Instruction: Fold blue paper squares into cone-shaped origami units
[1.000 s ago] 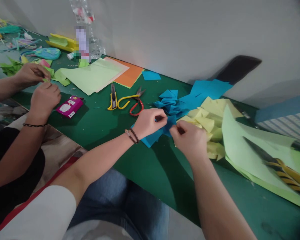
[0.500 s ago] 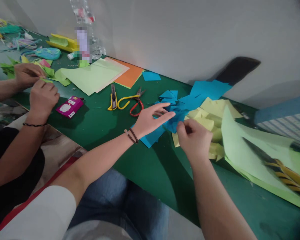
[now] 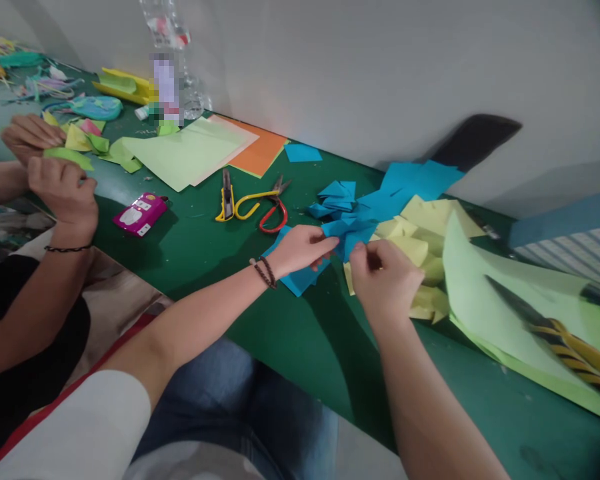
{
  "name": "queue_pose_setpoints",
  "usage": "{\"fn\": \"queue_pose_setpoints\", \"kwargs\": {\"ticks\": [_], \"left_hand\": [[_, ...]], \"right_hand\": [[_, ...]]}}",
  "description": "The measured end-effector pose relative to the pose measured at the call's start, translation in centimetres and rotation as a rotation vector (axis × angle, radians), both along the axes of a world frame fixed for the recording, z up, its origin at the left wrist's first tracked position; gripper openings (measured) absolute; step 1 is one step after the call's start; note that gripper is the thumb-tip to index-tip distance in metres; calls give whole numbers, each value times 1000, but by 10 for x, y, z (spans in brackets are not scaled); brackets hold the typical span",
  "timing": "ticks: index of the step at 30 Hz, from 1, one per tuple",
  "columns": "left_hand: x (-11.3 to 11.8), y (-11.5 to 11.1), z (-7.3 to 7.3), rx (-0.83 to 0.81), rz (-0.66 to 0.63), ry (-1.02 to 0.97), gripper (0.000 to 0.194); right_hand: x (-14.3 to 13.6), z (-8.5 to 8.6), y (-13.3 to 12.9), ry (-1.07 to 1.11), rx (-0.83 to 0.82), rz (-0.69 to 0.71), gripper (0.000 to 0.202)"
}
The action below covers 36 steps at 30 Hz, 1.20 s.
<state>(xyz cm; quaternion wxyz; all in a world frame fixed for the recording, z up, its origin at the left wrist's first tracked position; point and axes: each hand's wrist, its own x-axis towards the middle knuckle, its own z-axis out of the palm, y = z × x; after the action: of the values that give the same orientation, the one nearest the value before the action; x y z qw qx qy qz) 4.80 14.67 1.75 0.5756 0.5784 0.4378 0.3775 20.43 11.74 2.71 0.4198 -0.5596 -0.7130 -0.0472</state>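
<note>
Blue paper (image 3: 349,231) is held over the desk (image 3: 200,263), just left of the yellow papers (image 3: 414,248); the left hand (image 3: 304,248) pinches its left edge between thumb and fingers; the right hand (image 3: 387,277), curled nearly closed, pinches its right side. Beyond the left hand lie scissors (image 3: 283,217); just beside them, a cutter (image 3: 225,197).

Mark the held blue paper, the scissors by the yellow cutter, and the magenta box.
Blue paper (image 3: 350,234): head view, folded middle.
Scissors (image 3: 277,192): head view, near the pivot.
Magenta box (image 3: 141,213): head view, top face.
</note>
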Motion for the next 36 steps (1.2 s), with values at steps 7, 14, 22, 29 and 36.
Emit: {"fn": "queue_pose_setpoints", "kwargs": {"ticks": [7, 14, 22, 29, 36], "left_hand": [[3, -3, 1, 284, 155, 240, 44], [6, -3, 3, 454, 231, 273, 53], [3, -1, -3, 220, 181, 74, 36], [3, -1, -1, 209, 181, 45, 32], [2, 2, -7, 232, 186, 21, 34]], "right_hand": [[1, -3, 2, -23, 16, -33, 26], [0, -4, 2, -56, 7, -70, 27], [5, -2, 3, -18, -10, -76, 29], [7, 2, 1, 44, -7, -77, 28], [-6, 12, -9, 356, -66, -25, 17]]}}
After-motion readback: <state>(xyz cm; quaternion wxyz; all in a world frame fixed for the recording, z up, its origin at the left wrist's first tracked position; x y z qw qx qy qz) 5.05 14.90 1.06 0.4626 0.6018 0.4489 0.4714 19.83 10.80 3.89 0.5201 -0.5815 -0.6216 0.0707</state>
